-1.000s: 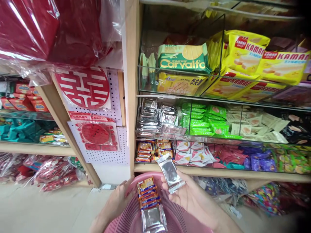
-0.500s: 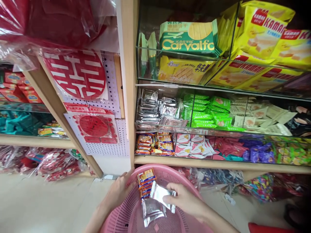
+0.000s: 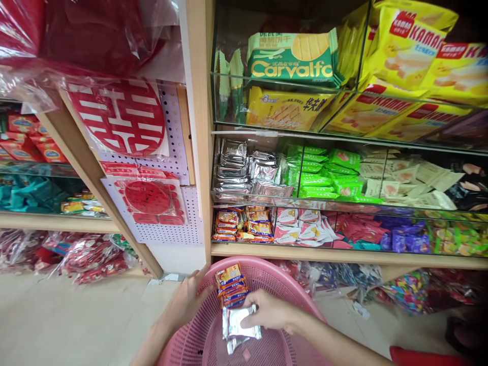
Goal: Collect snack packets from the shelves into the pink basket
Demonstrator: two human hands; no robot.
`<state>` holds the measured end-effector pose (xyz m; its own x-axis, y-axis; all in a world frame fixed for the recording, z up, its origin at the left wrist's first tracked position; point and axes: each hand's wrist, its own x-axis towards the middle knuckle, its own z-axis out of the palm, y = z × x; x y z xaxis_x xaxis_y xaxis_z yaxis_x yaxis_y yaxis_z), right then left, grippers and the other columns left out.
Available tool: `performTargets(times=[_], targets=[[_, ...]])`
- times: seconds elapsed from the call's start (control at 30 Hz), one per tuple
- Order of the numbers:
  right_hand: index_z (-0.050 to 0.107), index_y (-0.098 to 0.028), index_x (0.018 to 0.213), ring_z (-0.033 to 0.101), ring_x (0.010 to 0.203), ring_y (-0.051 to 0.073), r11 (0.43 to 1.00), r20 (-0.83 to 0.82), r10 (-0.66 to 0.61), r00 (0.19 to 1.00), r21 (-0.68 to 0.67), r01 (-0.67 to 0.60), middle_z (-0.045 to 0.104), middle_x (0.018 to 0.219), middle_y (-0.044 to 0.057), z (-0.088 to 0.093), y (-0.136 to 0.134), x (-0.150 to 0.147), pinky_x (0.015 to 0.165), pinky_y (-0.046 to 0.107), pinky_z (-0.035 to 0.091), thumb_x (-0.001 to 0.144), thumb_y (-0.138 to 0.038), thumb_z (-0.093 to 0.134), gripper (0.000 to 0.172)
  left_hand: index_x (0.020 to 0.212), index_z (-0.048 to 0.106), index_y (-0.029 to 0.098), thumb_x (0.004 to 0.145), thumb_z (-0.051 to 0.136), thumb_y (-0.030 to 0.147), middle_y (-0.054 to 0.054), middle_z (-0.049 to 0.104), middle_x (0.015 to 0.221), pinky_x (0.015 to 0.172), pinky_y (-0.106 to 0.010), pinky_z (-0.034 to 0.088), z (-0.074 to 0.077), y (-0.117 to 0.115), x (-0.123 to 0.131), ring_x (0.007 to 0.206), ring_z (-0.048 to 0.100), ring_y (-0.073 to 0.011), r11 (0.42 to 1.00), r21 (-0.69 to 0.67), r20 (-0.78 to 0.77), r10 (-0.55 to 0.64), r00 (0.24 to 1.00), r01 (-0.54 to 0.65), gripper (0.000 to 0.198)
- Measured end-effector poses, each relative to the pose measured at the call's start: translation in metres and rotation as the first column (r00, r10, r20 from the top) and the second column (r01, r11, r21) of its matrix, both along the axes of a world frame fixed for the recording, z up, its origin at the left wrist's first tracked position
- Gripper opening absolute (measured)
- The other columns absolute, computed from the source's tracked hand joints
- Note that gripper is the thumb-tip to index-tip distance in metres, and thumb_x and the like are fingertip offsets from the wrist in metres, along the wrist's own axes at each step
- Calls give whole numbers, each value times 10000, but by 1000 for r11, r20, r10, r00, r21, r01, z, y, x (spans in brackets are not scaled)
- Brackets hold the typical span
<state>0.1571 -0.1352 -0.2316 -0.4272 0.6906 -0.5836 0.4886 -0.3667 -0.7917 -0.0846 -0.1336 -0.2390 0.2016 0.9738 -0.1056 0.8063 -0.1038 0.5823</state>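
My left hand (image 3: 187, 300) grips the left rim of a pink mesh basket (image 3: 198, 343) held low in front of a snack shelf. My right hand (image 3: 269, 311) reaches into the basket and pinches a silver foil packet (image 3: 238, 321), which lies on another silver packet (image 3: 233, 343). A stack of orange snack packets (image 3: 231, 285) lies in the basket just beyond them, close to my left hand's fingertips.
Wooden shelving (image 3: 202, 152) with glass-fronted bins holds silver packets (image 3: 244, 173), green packets (image 3: 324, 175), orange packets (image 3: 238, 226), and yellow and green biscuit bags (image 3: 292, 61) above. Red paper decorations (image 3: 118, 119) hang on a pegboard at the left. Pale floor (image 3: 57, 325) lies below left.
My right hand carried the silver packet down from in front of the shelf into the basket and laid it on the other silver packet. The left hand stayed on the rim.
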Motion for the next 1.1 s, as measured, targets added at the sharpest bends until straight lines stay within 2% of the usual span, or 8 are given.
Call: performTargets(times=[0.1, 0.17, 0.27, 0.33, 0.5, 0.7, 0.83, 1.1], targets=[[670, -152, 781, 550, 657, 121, 998, 66, -17, 998, 63, 13, 635, 697, -32, -4, 2, 1, 561, 197, 366, 530, -189, 731, 260, 1409, 329, 179, 896, 363, 417, -127, 574, 1307, 980, -362, 403, 2, -1, 1, 1211, 522, -246, 1000, -5, 6, -3, 1000, 3, 567], [661, -155, 774, 559, 694, 135, 987, 93, -11, 996, 158, -4, 647, 728, -25, -5, 2, 1, 577, 203, 369, 541, -181, 725, 243, 1406, 336, 187, 897, 363, 419, -124, 581, 1297, 963, -357, 415, 3, -2, 1, 1183, 545, -242, 1000, -6, 13, 1, 1000, -1, 561], [643, -164, 815, 572, 773, 165, 928, 176, -14, 984, 369, -53, 670, 836, 4, -2, -2, 2, 645, 226, 383, 561, -178, 718, 265, 1398, 352, 203, 894, 372, 429, -117, 593, 1285, 943, -350, 428, 2, -1, 0, 1152, 568, -236, 1000, -6, 29, 7, 1000, -7, 553], [625, -172, 859, 575, 792, 178, 894, 230, -24, 973, 441, -82, 672, 876, 15, 2, -6, 1, 667, 240, 383, 573, -184, 715, 300, 1394, 360, 212, 890, 378, 435, -112, 593, 1288, 945, -349, 429, 2, -1, 0, 1155, 567, -235, 1000, -7, 35, 11, 999, -11, 552], [541, -202, 949, 583, 884, 186, 887, 225, -23, 974, 455, -84, 645, 987, 11, 13, -16, 0, 731, 245, 399, 572, -147, 719, 421, 1391, 368, 221, 879, 390, 443, -98, 595, 1291, 945, -347, 433, 2, 0, 0, 1153, 569, -240, 1000, -3, 48, 16, 999, -16, 558], [451, -215, 935, 587, 948, 208, 850, 371, -7, 929, 491, -190, 582, 1075, 34, 7, -21, -3, 774, 268, 424, 565, -122, 752, 485, 1383, 380, 210, 876, 395, 435, -106, 596, 1287, 960, -351, 426, 2, 0, 0, 1166, 559, -241, 1000, -10, 39, 16, 999, -15, 555], [443, -201, 988, 599, 971, 240, 832, 417, 20, 909, 497, -247, 576, 1106, 76, 6, -21, -5, 782, 301, 452, 623, -137, 733, 470, 1384, 373, 225, 869, 412, 428, -98, 580, 1310, 984, -349, 414, 0, 0, -1, 1195, 538, -228, 1000, -11, 36, 18, 999, -18, 555], [468, -210, 1056, 605, 1015, 325, 782, 552, 8, 834, 516, -349, 581, 1160, 115, 21, -22, -6, 819, 416, 483, 658, -256, 761, 496, 1386, 374, 185, 870, 394, 441, -121, 559, 1333, 993, -385, 412, 2, 0, 0, 1205, 528, -258, 1000, -8, 24, 18, 1000, -18, 577]])
